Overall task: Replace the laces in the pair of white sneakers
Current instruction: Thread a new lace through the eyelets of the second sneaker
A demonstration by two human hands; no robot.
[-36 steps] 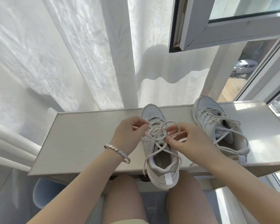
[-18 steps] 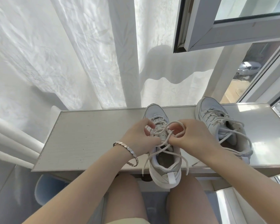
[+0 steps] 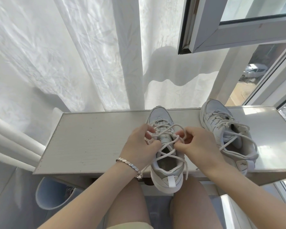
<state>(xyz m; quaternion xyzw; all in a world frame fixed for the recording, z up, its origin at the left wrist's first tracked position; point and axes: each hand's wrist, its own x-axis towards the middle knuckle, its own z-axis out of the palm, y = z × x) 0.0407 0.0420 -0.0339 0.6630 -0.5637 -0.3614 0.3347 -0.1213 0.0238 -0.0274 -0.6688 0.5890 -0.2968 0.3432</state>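
A white sneaker [image 3: 165,156] is seen in the lower middle of the frame. It is laid on a pale shelf [image 3: 92,142], with its toe toward the top of the frame and its heel hanging a little over the near edge. So its long way runs up and down in the frame, between the two hands.

The lace [image 3: 168,138] is held above the tongue. It is pinched by the left hand [image 3: 139,146] on the left side of the shoe, with the fingers closed around a strand. A loop of it is pinched by the right hand [image 3: 198,144] on the right side, with thumb and finger shut tight. Both hands are about as near to the shoe as each other. The lace is crossed over the shoe's opening, and its two loose ends are hung down past the heel.

The loops lie just between the two grips, so the next pull would likely be made sideways, away from the middle.

A second sneaker [image 3: 228,134] is set at the right of the frame, well apart from the hands. Its lace looks loose too.
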